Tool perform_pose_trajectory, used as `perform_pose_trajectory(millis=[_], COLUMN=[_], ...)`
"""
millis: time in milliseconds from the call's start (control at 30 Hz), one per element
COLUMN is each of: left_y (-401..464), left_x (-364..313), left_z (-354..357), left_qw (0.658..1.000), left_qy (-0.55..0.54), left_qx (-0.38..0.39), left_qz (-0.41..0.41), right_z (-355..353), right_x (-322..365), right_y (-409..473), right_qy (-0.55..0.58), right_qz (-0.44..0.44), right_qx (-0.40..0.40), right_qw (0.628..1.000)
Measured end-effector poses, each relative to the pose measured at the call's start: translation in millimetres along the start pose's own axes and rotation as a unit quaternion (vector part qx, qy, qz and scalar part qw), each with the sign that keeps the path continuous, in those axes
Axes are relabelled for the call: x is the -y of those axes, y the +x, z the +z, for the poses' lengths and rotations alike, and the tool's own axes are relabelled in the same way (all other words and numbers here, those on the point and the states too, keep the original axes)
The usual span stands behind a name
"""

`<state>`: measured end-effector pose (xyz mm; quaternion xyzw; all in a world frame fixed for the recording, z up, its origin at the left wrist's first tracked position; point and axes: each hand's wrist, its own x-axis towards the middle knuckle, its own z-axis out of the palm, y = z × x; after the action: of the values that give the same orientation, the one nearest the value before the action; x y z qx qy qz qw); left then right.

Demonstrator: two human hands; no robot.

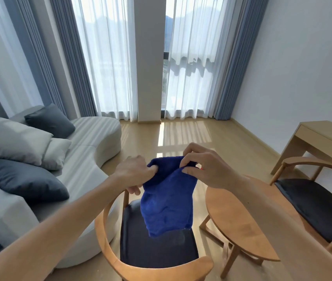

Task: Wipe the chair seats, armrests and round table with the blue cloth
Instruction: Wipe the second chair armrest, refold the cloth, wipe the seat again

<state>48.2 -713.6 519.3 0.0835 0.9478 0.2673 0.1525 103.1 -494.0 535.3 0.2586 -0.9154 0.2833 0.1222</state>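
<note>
Pinching the top edge of the deep-blue terry cloth (167,199), the left hand (134,173) and right hand (207,167) held it hanging below their curled fingers, above the dark padded seat of a wooden armchair (157,248); the round wooden table (234,222) stood just right.

We cannot see the middle of the near chair's dark seat (157,248), because the hanging blue cloth (167,201) covers it, and the chair's wooden back (153,269) is cut off by the bottom edge. Our right forearm (278,220) hides part of the round table (236,224). The second chair (315,203) and the desk (323,138) run off the right edge.
</note>
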Motion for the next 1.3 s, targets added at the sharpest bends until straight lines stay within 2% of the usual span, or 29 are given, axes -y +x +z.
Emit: perform_pose_trajectory(millis=[100,333,433,500,567,667,767,833,1100,1300], left_y=[0,6,7,8,8,9,8,8,9,6], left_x=[3,20,11,7,5,9,12,10,12,25], left_z=[1,-24,-17,-14,-11,-20,-42,-53,-60,-47], left_qw=[0.995,0.998,0.994,0.978,0.965,0.977,0.996,0.997,0.988,0.969], left_qy=[-0.049,0.044,-0.089,-0.194,-0.244,-0.19,-0.064,-0.029,-0.007,0.023], left_qx=[0.088,-0.002,-0.054,-0.077,-0.093,-0.09,-0.005,0.021,0.04,0.102], left_qz=[-0.014,0.049,0.027,0.014,0.022,0.046,0.062,0.072,0.151,0.224], right_z=[4,-4,-2,0,2,-2,-7,-8,-12,-7], right_x=[-2,-19,-19,-18,-17,-19,-22,-21,-28,-34], right_y=[2,-5,-3,-4,-4,-3,-4,-5,-7,-12], right_qy=[-0.008,-0.049,-0.054,-0.055,-0.059,-0.076,-0.092,-0.098,-0.067,-0.009], right_qz=[-0.005,0.003,0.003,0.012,0.017,0.026,0.042,0.039,0.039,0.053], right_qx=[0.008,0.007,-0.007,-0.015,-0.019,-0.018,-0.02,-0.029,-0.037,-0.012], right_qw=[1.0,0.999,0.999,0.998,0.998,0.997,0.995,0.994,0.996,0.998])
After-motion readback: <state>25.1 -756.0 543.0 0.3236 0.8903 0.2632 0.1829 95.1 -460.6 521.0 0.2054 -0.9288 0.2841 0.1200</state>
